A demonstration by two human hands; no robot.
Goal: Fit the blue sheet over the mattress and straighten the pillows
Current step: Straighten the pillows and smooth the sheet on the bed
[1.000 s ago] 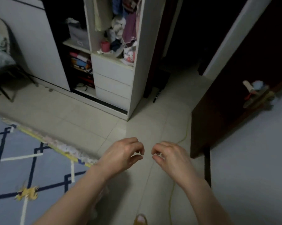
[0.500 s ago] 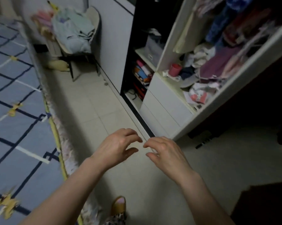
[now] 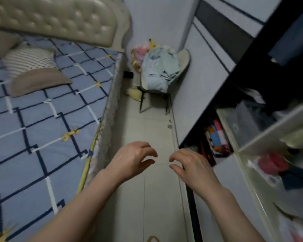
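Both hands (image 3: pixel 162 161) empty – blue sheet (image 3: pixel 33 130) lies flat, grid-patterned.

A home bedroom is showing here. A bed (image 3: pixel 42 128) is lying under a padded headboard (image 3: pixel 56 20), wearing a blue sheet (image 3: pixel 33 119) with pillows (image 3: pixel 30 67) sitting at its head. Just beside the bed a tiled floor (image 3: pixel 147 128) is running past an open wardrobe (image 3: pixel 252 119) holding clothes, and a chair (image 3: pixel 164 72) near the headboard is carrying a heap of laundry.
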